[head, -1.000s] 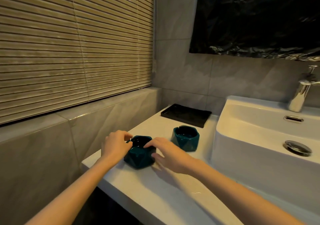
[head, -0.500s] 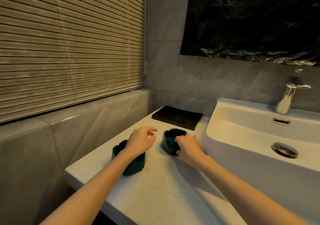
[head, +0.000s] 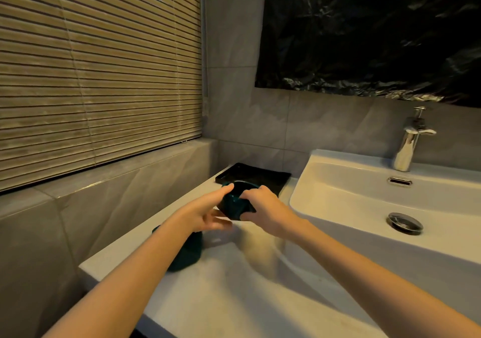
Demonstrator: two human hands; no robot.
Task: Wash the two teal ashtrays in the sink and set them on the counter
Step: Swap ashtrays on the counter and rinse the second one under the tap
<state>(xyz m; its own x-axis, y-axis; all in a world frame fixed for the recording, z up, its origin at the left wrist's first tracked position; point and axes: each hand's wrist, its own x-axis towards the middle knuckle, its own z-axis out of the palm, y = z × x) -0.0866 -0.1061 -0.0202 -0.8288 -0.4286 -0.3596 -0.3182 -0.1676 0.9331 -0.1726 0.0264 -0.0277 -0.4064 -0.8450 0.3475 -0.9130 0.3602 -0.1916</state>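
Whereas half a second ago both ashtrays sat on the counter (head: 234, 298) with the right hand (head: 268, 207) only reaching the far one, that hand now grips it and has it lifted clear, a soft shadow lying on the white top beneath the fingers. The right fingers (head: 261, 190) curl over the near rim and the thumb presses the lower wall, so the raised ashtray (head: 233, 204) is pinched between them. The left hand (head: 203, 214) has left the other piece and come across: its topmost digit touches the rim opposite the right fingers, while its remaining fingers (head: 221, 224) lie straight and spread just below the ashtray; whether they touch it I cannot tell. This suggests the first wash is starting, with the carry to the sink (head: 351, 202), beyond the right knuckles, as the next step; nothing looks rinsed yet. By count there are two teal ashtrays: one between the fingers, and a second ashtray (head: 188, 254) on the counter, behind the left fingertips and half hidden under that forearm. There is one black tray (head: 263, 177) just past the fingertips, one faucet (head: 408, 145), one drain (head: 404, 223), and two bare hands.
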